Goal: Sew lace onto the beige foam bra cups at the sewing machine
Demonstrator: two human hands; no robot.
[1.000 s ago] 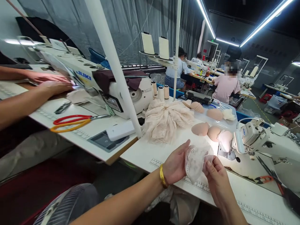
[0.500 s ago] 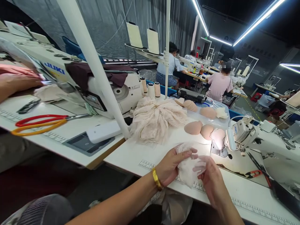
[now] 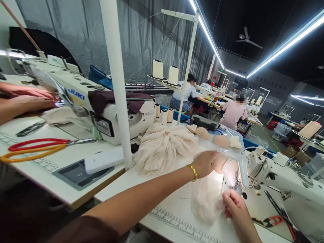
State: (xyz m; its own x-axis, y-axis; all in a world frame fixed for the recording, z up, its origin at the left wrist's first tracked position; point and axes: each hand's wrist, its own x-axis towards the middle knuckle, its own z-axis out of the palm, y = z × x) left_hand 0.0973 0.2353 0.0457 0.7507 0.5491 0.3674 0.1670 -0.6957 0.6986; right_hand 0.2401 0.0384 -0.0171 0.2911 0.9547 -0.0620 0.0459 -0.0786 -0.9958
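Observation:
My left hand point(image 3: 206, 164), with a gold bracelet on its wrist, reaches over the beige bra cups beside the sewing machine. Its fingertips are at a bra cup point(image 3: 219, 164); they are partly hidden, so a grip on it cannot be made out. Another bra cup point(image 3: 231, 172) lies by the needle area, lit brightly. Thumb and fingers of my right hand point(image 3: 234, 204) pinch the edge of a sheer whitish fabric piece point(image 3: 206, 200), which hangs over the table front. The sewing machine point(image 3: 278, 172) stands to the right of both hands.
Gathered cream lace point(image 3: 164, 148) lies behind my left forearm. More beige cups point(image 3: 220, 141) rest on a plastic sheet. Thread snips point(image 3: 274, 221) and black scissors point(image 3: 274, 202) lie at the right. A neighbour's hands point(image 3: 27, 98), large scissors point(image 3: 37, 145) and a white pole point(image 3: 115, 84) are left.
My left hand has let go of the sheer fabric and moved forward to the bra cups. My right hand keeps the fabric, now lower and spread out. The view has shifted.

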